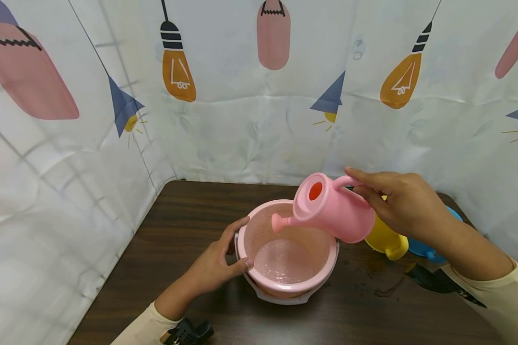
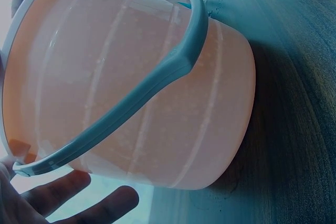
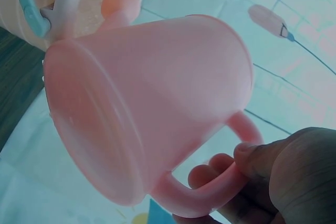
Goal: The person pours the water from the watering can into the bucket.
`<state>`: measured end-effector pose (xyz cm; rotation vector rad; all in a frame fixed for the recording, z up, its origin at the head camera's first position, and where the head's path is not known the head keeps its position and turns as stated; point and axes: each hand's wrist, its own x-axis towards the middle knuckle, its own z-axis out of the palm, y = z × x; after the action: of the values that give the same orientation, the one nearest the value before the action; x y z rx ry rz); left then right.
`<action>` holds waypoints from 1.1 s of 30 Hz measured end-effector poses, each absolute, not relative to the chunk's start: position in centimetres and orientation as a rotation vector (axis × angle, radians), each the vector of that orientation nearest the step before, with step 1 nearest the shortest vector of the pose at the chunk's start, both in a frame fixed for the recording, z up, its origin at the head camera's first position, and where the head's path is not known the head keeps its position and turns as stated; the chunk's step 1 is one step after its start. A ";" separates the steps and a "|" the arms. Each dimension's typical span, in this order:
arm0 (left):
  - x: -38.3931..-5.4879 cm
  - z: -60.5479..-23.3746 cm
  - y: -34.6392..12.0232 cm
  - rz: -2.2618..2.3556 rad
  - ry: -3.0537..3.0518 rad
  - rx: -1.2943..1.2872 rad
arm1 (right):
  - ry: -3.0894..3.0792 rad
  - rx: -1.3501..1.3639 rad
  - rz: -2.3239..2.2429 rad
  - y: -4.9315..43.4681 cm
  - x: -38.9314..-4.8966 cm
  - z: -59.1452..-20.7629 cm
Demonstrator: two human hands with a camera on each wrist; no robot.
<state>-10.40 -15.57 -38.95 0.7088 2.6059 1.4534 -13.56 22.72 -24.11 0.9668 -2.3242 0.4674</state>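
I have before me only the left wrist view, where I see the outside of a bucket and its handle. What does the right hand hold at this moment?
Observer: The right hand holds a pink watering can by its handle.
Operator: Thank you. In which place is its spout?
Observer: In the head view, the spout appears over the opening of the bucket.
Operator: I understand. Is there also something yellow to the right of the bucket?
Observer: Yes, a yellow container, partly hidden by the watering can and the right hand.
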 end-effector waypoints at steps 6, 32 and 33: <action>-10.4 -39.0 -15.5 1.453 2.605 0.700 | -2.329 0.981 0.477 22.5 -13.6 -23.9; -10.5 -39.2 -15.6 1.482 2.585 0.740 | -2.396 0.936 0.430 21.7 -13.5 -23.5; -10.5 -39.2 -15.6 1.481 2.586 0.738 | -2.398 0.935 0.429 21.7 -13.5 -23.5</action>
<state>-10.49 -15.63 -39.18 0.7380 2.5856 1.4810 -13.51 21.67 -23.46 0.9349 -2.3978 0.4287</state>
